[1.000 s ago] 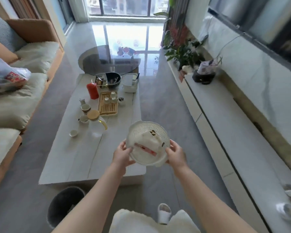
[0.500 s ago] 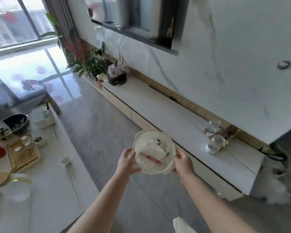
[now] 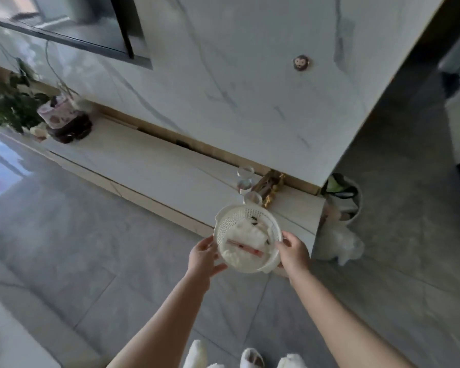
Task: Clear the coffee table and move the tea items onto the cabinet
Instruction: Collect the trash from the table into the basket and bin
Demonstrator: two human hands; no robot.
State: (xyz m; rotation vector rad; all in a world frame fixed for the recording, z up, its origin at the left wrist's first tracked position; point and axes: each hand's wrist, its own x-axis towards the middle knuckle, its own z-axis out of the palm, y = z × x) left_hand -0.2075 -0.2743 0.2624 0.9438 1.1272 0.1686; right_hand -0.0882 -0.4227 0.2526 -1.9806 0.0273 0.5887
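Note:
I hold a round white perforated basket [image 3: 230, 220] between both hands, above the grey floor just in front of the long low white cabinet [image 3: 154, 166]. Inside it lie a crumpled white cloth or tissue and a thin red item. My left hand [image 3: 203, 254] grips its left rim. My right hand [image 3: 292, 249] grips the right rim. On the cabinet top behind the basket stand a few small glass cups [image 3: 245, 172] next to a brown and gold object [image 3: 270, 185].
A potted plant [image 3: 8, 107] and a dark pot with pink wrapping [image 3: 67, 120] stand at the cabinet's left end. A white bin with bags [image 3: 341, 200] sits at its right end. The coffee table's corner [image 3: 0, 338] shows at the lower left.
My view has swung right, away from the coffee table and onto the cabinet. The basket, held in both hands, has come closer to the cabinet's right end.

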